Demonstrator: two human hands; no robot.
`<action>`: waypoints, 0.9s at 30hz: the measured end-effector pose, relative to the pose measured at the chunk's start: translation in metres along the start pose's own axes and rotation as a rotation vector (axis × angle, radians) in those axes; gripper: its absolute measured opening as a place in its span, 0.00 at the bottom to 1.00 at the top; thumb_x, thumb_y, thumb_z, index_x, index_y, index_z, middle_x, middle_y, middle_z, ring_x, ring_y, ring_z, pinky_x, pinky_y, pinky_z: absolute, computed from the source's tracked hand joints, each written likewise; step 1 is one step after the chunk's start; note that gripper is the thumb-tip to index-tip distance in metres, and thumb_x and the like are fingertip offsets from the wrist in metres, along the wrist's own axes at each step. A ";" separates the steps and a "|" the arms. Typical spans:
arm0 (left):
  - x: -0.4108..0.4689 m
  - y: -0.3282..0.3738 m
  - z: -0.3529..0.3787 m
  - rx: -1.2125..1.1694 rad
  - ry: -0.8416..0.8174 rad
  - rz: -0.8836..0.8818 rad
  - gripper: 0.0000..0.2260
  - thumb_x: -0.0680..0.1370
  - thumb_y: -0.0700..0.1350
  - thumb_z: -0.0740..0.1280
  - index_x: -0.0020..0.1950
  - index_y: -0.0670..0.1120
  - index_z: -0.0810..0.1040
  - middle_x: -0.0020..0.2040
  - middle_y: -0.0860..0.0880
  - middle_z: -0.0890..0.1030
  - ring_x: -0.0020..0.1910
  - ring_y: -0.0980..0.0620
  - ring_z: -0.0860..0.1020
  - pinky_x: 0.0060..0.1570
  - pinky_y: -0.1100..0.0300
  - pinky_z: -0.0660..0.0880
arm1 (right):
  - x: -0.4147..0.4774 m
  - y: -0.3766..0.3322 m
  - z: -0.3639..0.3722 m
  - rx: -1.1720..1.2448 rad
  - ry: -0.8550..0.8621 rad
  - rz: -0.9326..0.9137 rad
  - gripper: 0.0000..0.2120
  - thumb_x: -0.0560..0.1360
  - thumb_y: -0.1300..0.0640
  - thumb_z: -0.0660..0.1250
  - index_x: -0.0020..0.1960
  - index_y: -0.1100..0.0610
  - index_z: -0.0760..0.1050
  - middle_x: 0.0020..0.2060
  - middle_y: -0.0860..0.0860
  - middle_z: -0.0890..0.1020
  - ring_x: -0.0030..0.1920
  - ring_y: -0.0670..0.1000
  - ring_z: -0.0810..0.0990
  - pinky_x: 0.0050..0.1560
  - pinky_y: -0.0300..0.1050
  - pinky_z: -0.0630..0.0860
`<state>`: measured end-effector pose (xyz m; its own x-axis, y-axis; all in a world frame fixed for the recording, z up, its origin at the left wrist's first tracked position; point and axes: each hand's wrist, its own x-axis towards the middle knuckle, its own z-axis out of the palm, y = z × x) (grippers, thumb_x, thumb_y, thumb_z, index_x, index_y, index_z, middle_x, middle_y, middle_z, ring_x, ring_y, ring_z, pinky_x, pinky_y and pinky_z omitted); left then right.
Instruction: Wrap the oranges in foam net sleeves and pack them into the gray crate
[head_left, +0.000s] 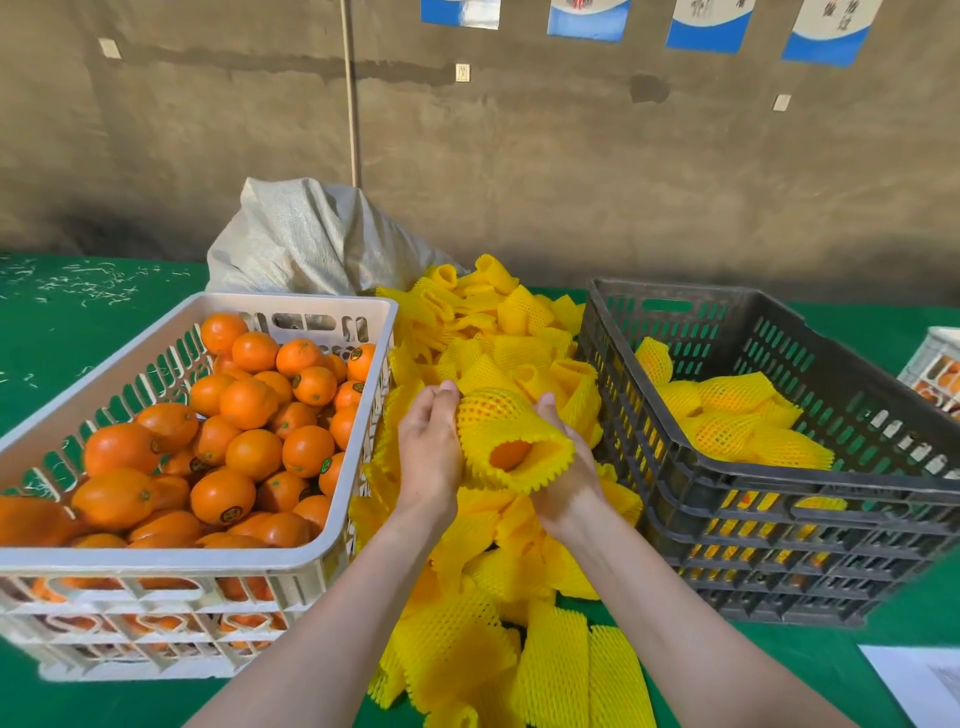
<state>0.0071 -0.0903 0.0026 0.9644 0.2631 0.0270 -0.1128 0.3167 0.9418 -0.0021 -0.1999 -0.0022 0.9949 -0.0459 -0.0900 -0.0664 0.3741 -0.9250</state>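
Observation:
Between my two hands sits an orange (510, 453) inside a yellow foam net sleeve (511, 434); the fruit shows through the sleeve's open near end. My left hand (431, 447) holds the sleeve from the left and my right hand (563, 467) cups it from the right and below. A white crate (156, 558) full of bare oranges (249, 452) stands on the left. The gray crate (779, 488) on the right holds several sleeved oranges (727, 415).
A heap of loose yellow sleeves (498, 332) spreads across the green table (67, 332) between the crates, down to the near edge. A grey woven sack (311, 239) sits behind. Another white crate (935, 364) peeks in at far right, with paper (919, 680) at lower right.

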 end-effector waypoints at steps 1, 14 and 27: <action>0.001 -0.002 0.000 0.029 0.004 0.035 0.13 0.81 0.48 0.60 0.38 0.45 0.71 0.39 0.44 0.71 0.42 0.48 0.70 0.45 0.51 0.67 | 0.001 0.000 0.001 0.010 -0.005 0.041 0.21 0.79 0.42 0.54 0.47 0.54 0.79 0.42 0.52 0.85 0.46 0.53 0.82 0.48 0.49 0.79; -0.002 -0.012 -0.005 0.418 -0.048 0.260 0.23 0.73 0.65 0.56 0.29 0.49 0.60 0.25 0.55 0.61 0.26 0.58 0.61 0.29 0.62 0.58 | 0.006 -0.004 0.003 0.026 0.119 0.114 0.10 0.74 0.52 0.66 0.36 0.53 0.79 0.31 0.49 0.82 0.34 0.49 0.79 0.38 0.44 0.76; 0.004 -0.007 -0.011 0.106 -0.281 0.107 0.27 0.70 0.56 0.67 0.34 0.31 0.69 0.35 0.38 0.70 0.32 0.44 0.65 0.32 0.54 0.62 | -0.008 -0.013 -0.001 0.225 -0.154 0.179 0.26 0.78 0.55 0.56 0.24 0.54 0.80 0.25 0.50 0.79 0.27 0.46 0.80 0.28 0.35 0.75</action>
<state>0.0088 -0.0817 -0.0079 0.9785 0.0228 0.2051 -0.2054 0.2006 0.9579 -0.0097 -0.2052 0.0098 0.9700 0.1727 -0.1710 -0.2395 0.5595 -0.7934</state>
